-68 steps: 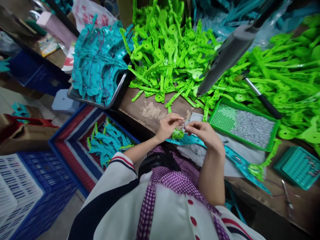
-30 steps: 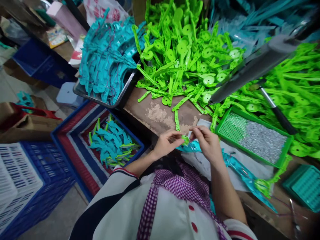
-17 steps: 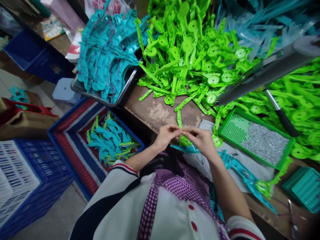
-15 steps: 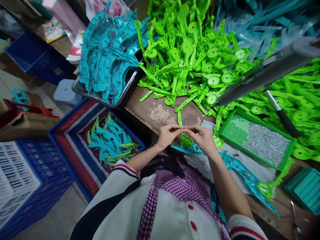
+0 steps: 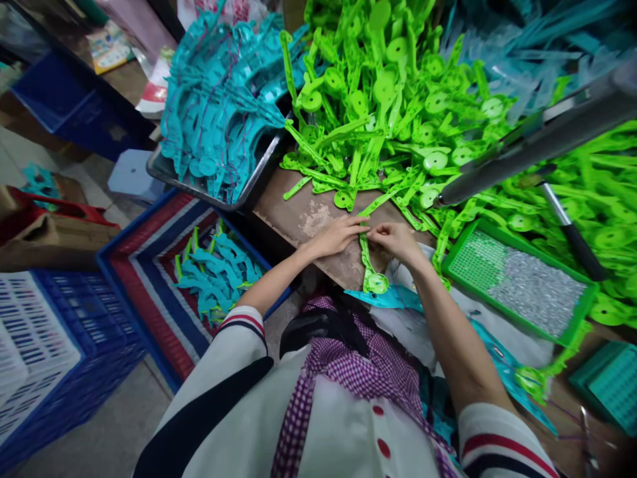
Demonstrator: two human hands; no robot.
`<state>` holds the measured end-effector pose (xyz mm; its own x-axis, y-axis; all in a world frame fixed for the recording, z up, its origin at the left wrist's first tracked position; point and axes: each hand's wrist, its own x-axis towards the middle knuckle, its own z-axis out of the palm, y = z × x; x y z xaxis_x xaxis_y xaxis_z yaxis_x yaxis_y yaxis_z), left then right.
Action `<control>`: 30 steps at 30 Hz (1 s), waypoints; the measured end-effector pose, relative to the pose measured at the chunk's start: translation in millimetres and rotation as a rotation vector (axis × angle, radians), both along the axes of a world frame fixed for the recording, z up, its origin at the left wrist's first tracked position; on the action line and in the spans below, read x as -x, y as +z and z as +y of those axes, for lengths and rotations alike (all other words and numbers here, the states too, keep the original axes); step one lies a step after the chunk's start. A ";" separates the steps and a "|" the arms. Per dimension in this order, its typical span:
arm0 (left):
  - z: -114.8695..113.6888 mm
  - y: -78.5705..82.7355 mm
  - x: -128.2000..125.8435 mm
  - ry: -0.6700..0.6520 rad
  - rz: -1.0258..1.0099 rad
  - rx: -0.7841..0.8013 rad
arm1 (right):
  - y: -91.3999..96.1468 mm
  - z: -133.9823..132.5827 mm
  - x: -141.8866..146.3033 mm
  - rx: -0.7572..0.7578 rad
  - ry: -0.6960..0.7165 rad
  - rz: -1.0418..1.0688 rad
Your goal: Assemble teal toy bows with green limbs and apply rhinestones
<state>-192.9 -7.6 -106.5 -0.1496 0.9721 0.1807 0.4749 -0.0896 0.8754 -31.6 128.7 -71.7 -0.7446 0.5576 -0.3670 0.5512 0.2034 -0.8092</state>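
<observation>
My left hand (image 5: 340, 236) and my right hand (image 5: 397, 240) meet over the brown table (image 5: 308, 222), fingertips pinched on the thin end of a green plastic strap piece (image 5: 371, 269). The strap lies on the table and runs back toward me, ending in a round disc near the table edge. A teal strap piece (image 5: 393, 299) lies just below the disc, across a white cloth (image 5: 497, 328).
A large heap of green strap pieces (image 5: 393, 113) covers the far table. A metal tray (image 5: 253, 182) holds teal pieces at left. A green tray of small silver parts (image 5: 517, 285) sits at right, below a grey tool arm (image 5: 527, 156). On the floor are a striped bag of assembled pieces (image 5: 213, 275) and blue crates (image 5: 60, 358).
Both hands have moved forward from near my chest onto the table. The green strap, held up between the fingers before, now lies stretched flat with its disc toward me.
</observation>
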 end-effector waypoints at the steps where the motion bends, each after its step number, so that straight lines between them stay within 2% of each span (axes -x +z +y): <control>1: 1.1 -0.9 1.1 -0.012 -0.003 0.011 | -1.4 3.8 3.9 0.006 0.028 -0.029; 6: 1.3 -3.9 1.4 -0.011 -0.001 0.015 | -3.3 16.6 17.6 -0.003 0.093 -0.148; 11: 1.8 -7.9 3.7 -0.023 -0.007 0.009 | 0.6 17.1 23.5 -0.031 0.126 -0.224; 18: 14.4 -5.0 11.0 -0.074 0.006 0.028 | -0.2 15.5 30.6 -0.276 0.214 -0.297; 24: 35.9 -3.3 21.1 -0.146 0.166 0.150 | -10.9 31.2 34.8 -0.101 0.295 -0.314; 30: 47.8 4.4 25.0 -0.217 0.272 0.228 | -8.9 33.9 33.1 -0.003 0.271 -0.334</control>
